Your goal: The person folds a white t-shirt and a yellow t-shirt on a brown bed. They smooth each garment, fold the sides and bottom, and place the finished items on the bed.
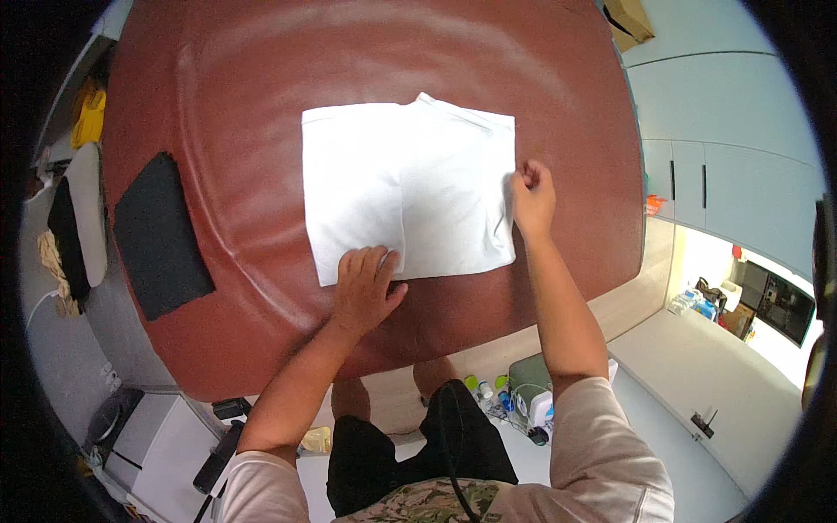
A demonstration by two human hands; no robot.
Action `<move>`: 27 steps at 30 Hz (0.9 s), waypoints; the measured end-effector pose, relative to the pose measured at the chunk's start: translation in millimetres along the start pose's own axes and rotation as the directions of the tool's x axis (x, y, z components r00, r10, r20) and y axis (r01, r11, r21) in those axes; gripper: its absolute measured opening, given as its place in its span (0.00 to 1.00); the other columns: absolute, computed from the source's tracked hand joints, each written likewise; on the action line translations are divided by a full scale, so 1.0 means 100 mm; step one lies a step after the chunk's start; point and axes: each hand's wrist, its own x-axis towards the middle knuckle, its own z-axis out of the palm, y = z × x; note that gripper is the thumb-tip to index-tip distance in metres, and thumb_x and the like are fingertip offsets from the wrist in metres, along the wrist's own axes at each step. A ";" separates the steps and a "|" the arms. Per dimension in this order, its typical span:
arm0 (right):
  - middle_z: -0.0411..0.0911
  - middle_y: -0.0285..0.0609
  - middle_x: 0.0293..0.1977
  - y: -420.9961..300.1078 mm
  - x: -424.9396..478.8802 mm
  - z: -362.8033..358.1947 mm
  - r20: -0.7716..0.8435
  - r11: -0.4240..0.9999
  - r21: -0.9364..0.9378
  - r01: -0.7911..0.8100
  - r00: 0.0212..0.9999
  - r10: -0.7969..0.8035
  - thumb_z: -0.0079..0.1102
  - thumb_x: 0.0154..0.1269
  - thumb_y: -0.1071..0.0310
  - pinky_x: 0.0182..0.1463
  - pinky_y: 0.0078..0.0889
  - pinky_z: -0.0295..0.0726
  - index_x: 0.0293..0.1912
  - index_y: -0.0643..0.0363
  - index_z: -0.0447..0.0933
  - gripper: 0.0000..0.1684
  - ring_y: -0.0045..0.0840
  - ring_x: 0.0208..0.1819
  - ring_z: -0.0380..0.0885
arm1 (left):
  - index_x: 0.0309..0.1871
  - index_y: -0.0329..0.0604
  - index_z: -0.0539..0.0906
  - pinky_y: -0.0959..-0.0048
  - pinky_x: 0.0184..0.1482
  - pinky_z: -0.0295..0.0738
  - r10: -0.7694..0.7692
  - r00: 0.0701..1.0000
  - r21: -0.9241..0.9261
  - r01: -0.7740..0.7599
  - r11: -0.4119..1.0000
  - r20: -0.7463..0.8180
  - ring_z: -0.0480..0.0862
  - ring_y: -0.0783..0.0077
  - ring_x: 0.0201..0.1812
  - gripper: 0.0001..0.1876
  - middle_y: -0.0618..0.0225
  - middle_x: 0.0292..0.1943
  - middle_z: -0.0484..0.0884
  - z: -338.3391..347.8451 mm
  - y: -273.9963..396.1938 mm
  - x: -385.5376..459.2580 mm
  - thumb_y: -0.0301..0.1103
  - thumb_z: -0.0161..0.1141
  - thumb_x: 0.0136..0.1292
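Note:
A white cloth garment (451, 196) lies spread on a reddish-brown leather-like surface (261, 59), with a seam or fold line running down its middle. It looks like a pair of shorts or a folded shirt; I cannot tell which. My left hand (367, 284) rests palm down on its near edge, left of the middle line, fingers extended. At the right edge, my right hand (533, 196) has its fingers curled, thumb beside the cloth. Whether it pinches the edge is not clear. Small wrinkles show in the cloth's lower right part.
A dark grey cloth piece (163, 238) lies flat on the left of the surface. Clothes (68, 242) hang or lie beyond the left edge. Pale cabinets (726, 104) stand on the right. Bottles and cables (507, 399) sit on the floor by my legs.

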 end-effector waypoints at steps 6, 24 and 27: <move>0.82 0.58 0.62 0.05 0.29 -0.17 0.128 0.995 -0.079 -0.059 0.989 0.069 0.79 0.56 0.46 0.69 0.41 0.78 0.72 0.70 0.73 0.53 0.44 0.64 0.82 | 0.75 0.43 0.73 0.44 0.72 0.69 0.250 0.968 -0.062 -0.251 0.966 -0.035 0.73 0.48 0.73 0.43 0.52 0.76 0.69 0.55 0.88 0.58 0.40 0.79 0.57; 0.90 0.58 0.36 -0.56 1.00 0.22 0.392 1.000 0.014 0.016 0.920 -0.020 0.67 0.60 0.60 0.47 0.46 0.85 0.40 0.66 0.90 0.18 0.43 0.37 0.90 | 0.46 0.40 0.83 0.54 0.50 0.82 -0.223 0.956 -0.536 0.090 0.839 -0.189 0.87 0.56 0.44 0.09 0.59 0.42 0.85 0.54 1.46 0.97 0.28 0.68 0.63; 0.88 0.41 0.33 -1.14 0.97 0.31 0.478 0.987 -0.120 0.107 0.877 -0.037 0.68 0.63 0.59 0.40 0.35 0.83 0.40 0.64 0.89 0.17 0.24 0.32 0.83 | 0.54 0.38 0.82 0.62 0.53 0.83 -0.455 0.887 -0.780 0.339 0.527 0.078 0.88 0.57 0.49 0.13 0.57 0.48 0.88 0.15 1.22 0.60 0.28 0.68 0.68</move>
